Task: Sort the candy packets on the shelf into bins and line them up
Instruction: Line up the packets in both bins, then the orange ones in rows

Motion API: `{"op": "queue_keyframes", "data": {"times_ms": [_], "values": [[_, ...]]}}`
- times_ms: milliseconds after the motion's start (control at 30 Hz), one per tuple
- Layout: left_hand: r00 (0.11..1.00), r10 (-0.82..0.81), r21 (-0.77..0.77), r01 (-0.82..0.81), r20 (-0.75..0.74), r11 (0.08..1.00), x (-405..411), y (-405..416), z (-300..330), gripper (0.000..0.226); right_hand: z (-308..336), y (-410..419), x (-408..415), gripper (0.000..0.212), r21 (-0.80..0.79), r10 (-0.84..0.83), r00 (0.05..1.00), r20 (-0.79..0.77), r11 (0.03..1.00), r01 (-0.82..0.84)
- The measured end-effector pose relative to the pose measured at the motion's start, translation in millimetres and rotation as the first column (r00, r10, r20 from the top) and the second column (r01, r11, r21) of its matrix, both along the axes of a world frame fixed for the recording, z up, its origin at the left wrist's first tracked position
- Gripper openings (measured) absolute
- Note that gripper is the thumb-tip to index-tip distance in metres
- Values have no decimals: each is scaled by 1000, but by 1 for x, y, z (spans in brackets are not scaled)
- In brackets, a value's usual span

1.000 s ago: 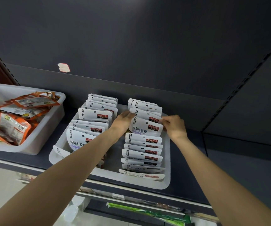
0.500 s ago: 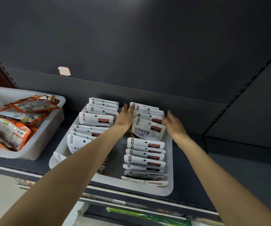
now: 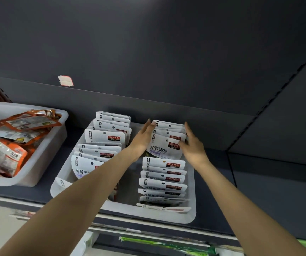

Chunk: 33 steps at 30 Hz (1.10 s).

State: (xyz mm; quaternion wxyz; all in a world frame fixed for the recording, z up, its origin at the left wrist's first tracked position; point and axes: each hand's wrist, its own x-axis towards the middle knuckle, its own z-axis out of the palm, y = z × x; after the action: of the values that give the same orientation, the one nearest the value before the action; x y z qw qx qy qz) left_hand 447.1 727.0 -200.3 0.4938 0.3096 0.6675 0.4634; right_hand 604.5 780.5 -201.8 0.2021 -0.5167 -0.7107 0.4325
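Observation:
A white bin (image 3: 192, 209) on the dark shelf holds two rows of white candy packets standing on edge. The left row (image 3: 105, 137) leans back toward the shelf wall. In the right row, my left hand (image 3: 144, 135) and my right hand (image 3: 191, 143) press with straight fingers against the two sides of the rear packets (image 3: 167, 143). The nearer packets of the right row (image 3: 163, 179) lie tilted, one over another. Neither hand curls round a packet.
A second white bin (image 3: 45, 159) at the left holds a loose heap of orange snack packets (image 3: 10, 145). The dark shelf back wall rises just behind the bins, with a taped label (image 3: 65, 80) on it. Green items lie on the shelf below.
Both hands have opened from a pinch on the rear packets to flat fingers along their sides and slid farther back. The rear packets stand a little more upright.

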Motion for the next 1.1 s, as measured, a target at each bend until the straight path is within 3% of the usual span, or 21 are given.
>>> {"op": "queue_keyframes", "data": {"times_ms": [67,133,267,433,567,700,767,933,1100], "values": [[997,-30,-16,29,-71,999,1,1,4,60,4,4,-3,64,45,31,997,76,998,-34],[999,-46,-25,46,-1,999,2,2,3,64,7,6,-7,65,20,57,994,89,998,-59],[991,-36,-18,38,128,999,-1,8,-17,64,6,5,-9,72,-55,92,993,68,995,-88],[996,-25,-33,27,81,999,3,-1,0,59,9,1,-3,70,-95,52,997,-59,994,-57],[949,-49,-41,38,-311,998,8,-16,24,56,13,-12,11,56,-59,-39,980,-193,998,28],[865,-165,35,206,-473,978,6,-51,18,50,11,-37,33,39,-26,-4,968,-249,1000,-2],[867,-179,43,224,-465,974,8,-67,12,49,5,-48,39,36,-34,13,969,-247,999,-22],[952,-22,39,36,-305,999,23,-96,19,53,9,-75,42,42,-90,-10,964,-266,996,-14],[979,19,32,-13,-202,999,33,-117,19,54,22,-112,46,38,-142,-91,944,-318,989,47]]}}
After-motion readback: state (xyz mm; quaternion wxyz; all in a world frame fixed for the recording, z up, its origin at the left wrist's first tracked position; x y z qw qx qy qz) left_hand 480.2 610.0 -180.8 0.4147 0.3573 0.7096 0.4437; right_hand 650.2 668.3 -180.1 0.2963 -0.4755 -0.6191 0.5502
